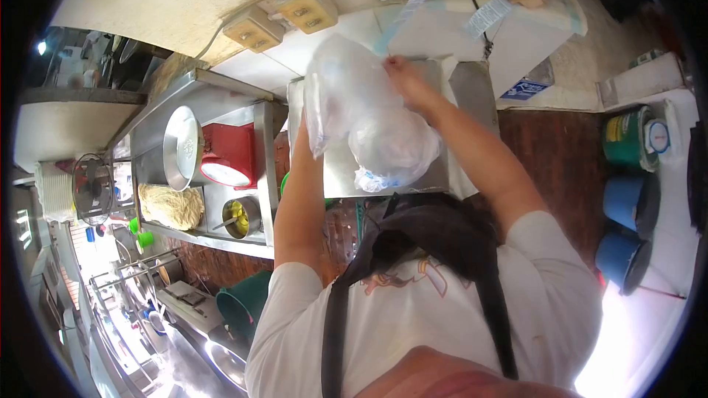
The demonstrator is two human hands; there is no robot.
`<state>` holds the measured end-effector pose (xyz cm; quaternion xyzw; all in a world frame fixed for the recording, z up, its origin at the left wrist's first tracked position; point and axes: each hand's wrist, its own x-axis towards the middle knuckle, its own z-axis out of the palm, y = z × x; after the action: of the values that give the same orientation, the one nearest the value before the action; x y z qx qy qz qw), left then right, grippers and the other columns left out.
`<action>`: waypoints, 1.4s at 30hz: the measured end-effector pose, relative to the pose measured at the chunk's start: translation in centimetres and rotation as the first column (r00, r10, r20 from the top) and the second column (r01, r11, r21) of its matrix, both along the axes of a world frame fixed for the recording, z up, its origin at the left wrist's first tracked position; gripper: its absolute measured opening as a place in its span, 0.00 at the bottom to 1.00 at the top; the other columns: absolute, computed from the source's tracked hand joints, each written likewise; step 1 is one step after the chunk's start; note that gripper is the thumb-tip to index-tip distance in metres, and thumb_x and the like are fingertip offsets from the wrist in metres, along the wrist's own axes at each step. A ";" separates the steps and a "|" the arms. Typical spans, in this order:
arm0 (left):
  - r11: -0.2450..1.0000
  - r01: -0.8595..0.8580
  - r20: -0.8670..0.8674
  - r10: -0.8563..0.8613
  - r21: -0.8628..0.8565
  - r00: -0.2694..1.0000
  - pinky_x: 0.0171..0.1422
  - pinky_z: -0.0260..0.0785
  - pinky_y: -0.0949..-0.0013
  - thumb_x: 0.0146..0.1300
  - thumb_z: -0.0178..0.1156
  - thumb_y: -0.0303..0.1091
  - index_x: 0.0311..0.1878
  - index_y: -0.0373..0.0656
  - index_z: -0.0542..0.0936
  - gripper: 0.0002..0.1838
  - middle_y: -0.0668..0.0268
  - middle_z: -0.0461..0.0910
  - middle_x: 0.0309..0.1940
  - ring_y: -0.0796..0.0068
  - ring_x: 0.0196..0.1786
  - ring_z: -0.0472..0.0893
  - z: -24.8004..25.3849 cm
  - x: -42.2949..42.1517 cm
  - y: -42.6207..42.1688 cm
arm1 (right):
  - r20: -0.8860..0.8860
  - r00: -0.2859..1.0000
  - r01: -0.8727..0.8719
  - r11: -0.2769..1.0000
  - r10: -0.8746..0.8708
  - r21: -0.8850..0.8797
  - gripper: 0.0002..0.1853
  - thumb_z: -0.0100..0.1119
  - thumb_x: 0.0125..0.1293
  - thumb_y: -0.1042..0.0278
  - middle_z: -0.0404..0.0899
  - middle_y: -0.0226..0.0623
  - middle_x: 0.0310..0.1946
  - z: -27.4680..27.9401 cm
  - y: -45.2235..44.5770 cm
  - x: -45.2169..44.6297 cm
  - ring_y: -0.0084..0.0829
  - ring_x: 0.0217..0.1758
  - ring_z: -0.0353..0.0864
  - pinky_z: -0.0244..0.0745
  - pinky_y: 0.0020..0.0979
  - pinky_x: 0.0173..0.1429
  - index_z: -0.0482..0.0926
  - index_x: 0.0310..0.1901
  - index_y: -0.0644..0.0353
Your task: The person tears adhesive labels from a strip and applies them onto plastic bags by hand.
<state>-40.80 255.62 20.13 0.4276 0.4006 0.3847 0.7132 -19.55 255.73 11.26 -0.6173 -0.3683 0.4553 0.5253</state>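
Observation:
A large translucent plastic bag (345, 77) stands puffed up over the metal worktop (343, 171) in front of me. My right hand (407, 82) is closed at the bag's upper right edge, with the fingers bunched against the plastic. On the left side, my forearm runs up behind the bag's hanging edge, and the plastic hides my left hand and its fingers. A second rounded bundle of clear plastic (392, 149) lies on the worktop nearer my body, touching the large bag.
To the left, a steel shelf holds a red scale (230, 153) with a metal bowl (182, 147), pale noodles (171, 205) and a pot (240, 218) with yellow contents. Outlet boxes (307, 12) are on the wall ahead. Blue buckets (621, 203) stand at the right.

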 end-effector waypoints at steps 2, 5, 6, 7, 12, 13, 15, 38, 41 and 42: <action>0.999 0.019 -0.037 -0.020 -0.026 0.999 0.48 0.77 0.60 0.67 0.63 0.38 0.52 0.40 0.73 0.16 0.54 0.82 0.41 0.61 0.43 0.83 -2.0 0.3 -0.1 | 0.113 0.993 -0.019 0.996 0.029 -0.088 0.19 0.57 0.73 0.56 0.83 0.43 0.40 -2.3 -0.2 0.7 0.40 0.36 0.82 0.79 0.40 0.40 0.78 0.54 0.62; 0.998 0.041 -0.086 -0.046 -0.054 0.995 0.47 0.77 0.61 0.67 0.63 0.37 0.53 0.39 0.73 0.17 0.54 0.82 0.41 0.62 0.43 0.83 -4.4 1.2 0.5 | 0.403 0.887 -0.147 0.965 0.226 -0.217 0.20 0.58 0.74 0.52 0.81 0.44 0.48 -6.0 -0.4 2.5 0.40 0.45 0.81 0.80 0.41 0.46 0.77 0.57 0.59; 0.997 0.046 -0.100 -0.051 -0.056 0.994 0.47 0.77 0.61 0.67 0.63 0.36 0.53 0.39 0.73 0.17 0.55 0.82 0.41 0.62 0.42 0.83 -4.6 1.3 0.9 | 0.645 0.725 -0.207 0.970 0.240 -0.128 0.20 0.58 0.73 0.53 0.81 0.45 0.48 -11.8 0.6 3.0 0.41 0.46 0.81 0.79 0.40 0.47 0.77 0.57 0.59; 0.997 0.055 -0.114 -0.061 -0.059 0.992 0.47 0.77 0.62 0.67 0.62 0.36 0.54 0.39 0.73 0.17 0.55 0.82 0.41 0.63 0.42 0.83 -5.0 1.2 1.1 | 0.624 0.740 -0.200 0.968 0.252 -0.154 0.19 0.57 0.73 0.54 0.81 0.45 0.48 -12.4 0.6 2.9 0.42 0.46 0.82 0.79 0.40 0.48 0.77 0.57 0.59; 0.993 0.108 -0.214 -0.117 -0.054 0.970 0.46 0.77 0.63 0.66 0.62 0.35 0.55 0.39 0.74 0.17 0.56 0.83 0.42 0.65 0.42 0.83 -7.1 2.3 2.2 | 0.379 0.889 -0.097 0.914 0.257 -0.394 0.17 0.55 0.71 0.62 0.81 0.45 0.48 -9.0 2.1 2.3 0.44 0.48 0.83 0.79 0.39 0.51 0.78 0.57 0.58; 0.991 0.121 -0.236 -0.131 -0.057 0.963 0.46 0.77 0.64 0.66 0.62 0.34 0.56 0.39 0.74 0.17 0.56 0.83 0.42 0.65 0.42 0.83 -7.7 2.4 2.4 | 0.551 0.778 -0.098 0.926 0.300 -0.365 0.16 0.55 0.70 0.63 0.81 0.45 0.48 -10.7 2.6 2.8 0.43 0.48 0.83 0.80 0.39 0.52 0.78 0.57 0.57; 0.987 0.150 -0.275 -0.158 -0.050 0.948 0.46 0.76 0.64 0.66 0.62 0.34 0.56 0.39 0.74 0.18 0.56 0.83 0.42 0.66 0.42 0.83 -7.8 1.1 2.2 | 0.476 0.861 -0.043 0.959 0.178 -0.281 0.18 0.55 0.69 0.65 0.81 0.45 0.50 -10.6 1.4 4.7 0.42 0.50 0.83 0.80 0.39 0.52 0.76 0.59 0.57; 0.971 -0.153 -0.594 0.234 0.185 0.770 0.38 0.73 0.71 0.66 0.59 0.26 0.57 0.34 0.78 0.17 0.62 0.85 0.41 0.80 0.38 0.81 -1.9 -10.0 6.6 | 0.553 0.814 -0.140 0.984 0.178 -0.111 0.36 0.69 0.60 0.59 0.72 0.51 0.68 -0.1 0.7 8.3 0.46 0.70 0.72 0.68 0.39 0.71 0.69 0.68 0.63; 0.657 -0.520 -0.040 0.640 0.545 0.767 0.41 0.73 0.71 0.68 0.59 0.25 0.53 0.34 0.79 0.12 0.65 0.82 0.36 0.78 0.36 0.79 10.7 -4.7 2.3 | 0.223 0.975 -0.028 0.983 -0.013 0.181 0.29 0.68 0.63 0.59 0.77 0.48 0.61 4.1 1.1 8.5 0.43 0.64 0.76 0.71 0.39 0.66 0.73 0.63 0.64; 0.599 -0.507 0.053 0.612 0.620 0.789 0.43 0.73 0.71 0.68 0.59 0.25 0.53 0.34 0.79 0.12 0.66 0.82 0.35 0.78 0.35 0.79 13.7 -2.3 0.8 | 0.090 0.996 -0.024 0.982 0.007 0.185 0.28 0.68 0.65 0.59 0.79 0.46 0.57 5.5 1.3 8.0 0.40 0.60 0.78 0.72 0.38 0.64 0.74 0.62 0.64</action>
<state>-43.13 256.40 33.78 0.5142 0.4273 0.6590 0.3447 -11.51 256.99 16.71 -0.5823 -0.4368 0.3953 0.5602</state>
